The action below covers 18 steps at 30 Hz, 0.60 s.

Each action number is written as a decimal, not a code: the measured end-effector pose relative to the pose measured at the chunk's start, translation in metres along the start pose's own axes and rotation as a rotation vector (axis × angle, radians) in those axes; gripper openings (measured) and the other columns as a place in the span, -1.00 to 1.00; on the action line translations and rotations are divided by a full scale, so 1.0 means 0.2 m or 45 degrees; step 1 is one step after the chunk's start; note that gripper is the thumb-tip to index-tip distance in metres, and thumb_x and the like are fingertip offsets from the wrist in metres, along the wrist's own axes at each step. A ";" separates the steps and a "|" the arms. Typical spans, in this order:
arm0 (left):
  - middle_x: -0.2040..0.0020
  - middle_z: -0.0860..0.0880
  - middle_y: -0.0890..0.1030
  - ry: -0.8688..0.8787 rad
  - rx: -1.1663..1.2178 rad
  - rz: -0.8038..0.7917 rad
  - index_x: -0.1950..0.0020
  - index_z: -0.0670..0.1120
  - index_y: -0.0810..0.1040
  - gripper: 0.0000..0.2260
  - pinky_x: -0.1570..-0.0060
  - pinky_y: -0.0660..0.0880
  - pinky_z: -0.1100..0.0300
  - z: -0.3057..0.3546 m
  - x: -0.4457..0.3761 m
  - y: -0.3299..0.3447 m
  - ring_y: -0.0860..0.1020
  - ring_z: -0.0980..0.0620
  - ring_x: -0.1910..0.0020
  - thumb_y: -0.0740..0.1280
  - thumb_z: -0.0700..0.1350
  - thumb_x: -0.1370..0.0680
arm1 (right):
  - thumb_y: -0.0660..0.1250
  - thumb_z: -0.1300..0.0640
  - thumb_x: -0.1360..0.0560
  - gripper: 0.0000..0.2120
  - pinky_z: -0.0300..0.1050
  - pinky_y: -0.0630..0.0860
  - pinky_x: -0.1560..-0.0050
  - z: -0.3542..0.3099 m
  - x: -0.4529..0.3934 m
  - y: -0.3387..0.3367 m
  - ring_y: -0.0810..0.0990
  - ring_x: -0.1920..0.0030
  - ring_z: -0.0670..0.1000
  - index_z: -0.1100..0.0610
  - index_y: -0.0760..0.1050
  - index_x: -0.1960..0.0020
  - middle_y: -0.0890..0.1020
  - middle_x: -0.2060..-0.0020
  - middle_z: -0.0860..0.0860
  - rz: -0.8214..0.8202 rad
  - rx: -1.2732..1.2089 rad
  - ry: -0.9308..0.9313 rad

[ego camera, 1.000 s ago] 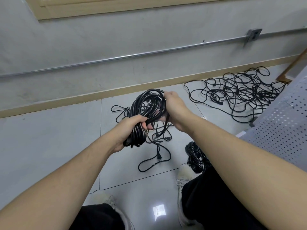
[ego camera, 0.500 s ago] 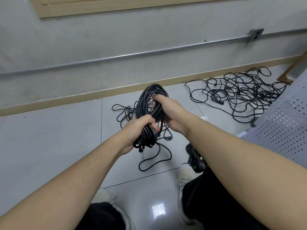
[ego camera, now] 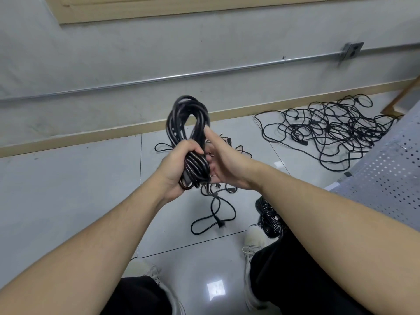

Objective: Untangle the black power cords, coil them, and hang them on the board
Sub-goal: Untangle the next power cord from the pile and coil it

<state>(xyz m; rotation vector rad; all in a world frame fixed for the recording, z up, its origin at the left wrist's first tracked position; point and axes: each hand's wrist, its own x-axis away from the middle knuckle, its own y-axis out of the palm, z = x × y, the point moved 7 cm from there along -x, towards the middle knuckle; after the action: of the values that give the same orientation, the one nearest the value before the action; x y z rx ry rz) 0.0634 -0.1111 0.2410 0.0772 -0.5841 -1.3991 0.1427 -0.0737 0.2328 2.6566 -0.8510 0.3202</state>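
My left hand [ego camera: 179,164] grips a thick coil of black power cord [ego camera: 188,123] around its lower part, holding it upright above the floor. My right hand [ego camera: 223,160] lies against the coil's right side with the fingers stretched out, the index finger pointing up along the loop. A loose cord with a plug [ego camera: 213,214] trails on the tiles below the hands. A big tangle of black cords [ego camera: 329,133] lies on the floor at the right by the wall. Another coiled bundle [ego camera: 269,218] rests beside my right shoe.
A grey perforated metal board [ego camera: 386,178] leans in at the right edge. The grey wall carries a metal conduit [ego camera: 204,73] and a socket box [ego camera: 351,51]. My two shoes and dark trousers fill the bottom. Grey floor tiles spread to the left.
The coil has been lifted and turned more upright. My right hand has let go of the top of the loop and now lies open against its side; the left hand keeps its grip.
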 end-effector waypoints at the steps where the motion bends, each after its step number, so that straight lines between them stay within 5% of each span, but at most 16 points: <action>1: 0.23 -0.14 0.59 0.032 0.019 0.044 0.26 -0.12 0.60 -0.78 0.21 0.57 0.10 0.03 0.00 -0.03 0.58 -0.10 0.30 0.23 -0.14 -0.53 | 0.09 -0.47 -0.54 -0.46 -0.11 0.61 0.08 0.01 0.00 0.01 0.47 0.28 0.00 -0.01 0.50 0.07 0.38 0.28 -0.01 -0.049 0.074 0.010; 3: 0.28 -0.10 0.56 0.125 0.044 0.133 0.32 -0.10 0.57 -0.72 0.36 0.46 0.16 0.09 0.01 -0.08 0.54 -0.06 0.36 0.22 -0.11 -0.56 | 0.07 -0.43 -0.58 -0.46 -0.03 0.60 -0.16 0.02 0.00 0.00 0.67 0.09 0.06 -0.01 0.55 -0.08 0.66 0.11 0.07 -0.040 0.295 0.014; 4: 0.29 -0.07 0.55 0.161 0.069 0.181 0.33 -0.09 0.56 -0.72 0.37 0.44 0.17 0.11 0.01 -0.11 0.52 -0.04 0.37 0.24 -0.11 -0.56 | 0.08 -0.40 -0.60 -0.48 -0.03 0.60 -0.11 0.02 0.00 -0.02 0.68 0.10 0.05 0.00 0.55 -0.08 0.70 0.09 0.11 -0.003 0.419 0.008; 8: 0.35 -0.01 0.53 0.206 0.105 0.353 0.13 -0.05 0.58 -0.88 0.34 0.44 0.15 0.14 -0.01 -0.21 0.51 0.01 0.40 0.32 -0.10 -0.60 | 0.20 -0.22 -0.66 -0.64 -0.20 0.45 0.24 0.00 0.00 -0.07 0.52 0.34 -0.04 0.04 0.51 0.10 0.59 0.32 0.01 0.089 0.891 -0.018; 12: 0.32 -0.03 0.54 0.195 -0.176 0.432 -0.05 0.04 0.67 -0.82 0.41 0.49 0.18 0.13 -0.03 -0.27 0.54 -0.01 0.38 0.27 -0.13 -0.64 | 0.34 -0.08 -0.62 -0.73 -0.15 0.47 0.13 -0.02 -0.01 -0.10 0.51 0.25 -0.07 0.13 0.60 -0.03 0.58 0.26 -0.08 0.138 1.313 -0.079; 15: 0.35 0.04 0.56 0.208 -0.472 0.481 0.04 0.07 0.70 -0.79 0.33 0.54 0.09 0.11 -0.04 -0.30 0.54 -0.02 0.34 0.29 -0.18 -0.57 | 0.30 -0.08 -0.64 -0.75 -0.13 0.47 0.03 -0.06 0.02 -0.08 0.57 0.07 -0.03 0.06 0.63 -0.10 0.65 0.09 -0.07 0.160 1.509 -0.111; 18: 0.40 0.14 0.55 0.208 -0.745 0.434 0.15 0.07 0.71 -0.78 0.24 0.48 0.12 0.11 -0.05 -0.28 0.51 -0.02 0.26 0.32 -0.20 -0.54 | 0.31 -0.09 -0.62 -0.80 -0.11 0.47 0.08 -0.10 0.05 -0.09 0.57 0.10 -0.02 0.01 0.62 -0.01 0.64 0.14 -0.09 0.170 1.675 -0.111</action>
<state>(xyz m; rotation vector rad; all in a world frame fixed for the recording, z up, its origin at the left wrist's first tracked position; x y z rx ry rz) 0.0033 -0.1067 0.2353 -0.3587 -0.0320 -1.1678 0.1593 -0.0585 0.2501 3.7888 -1.0658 1.1221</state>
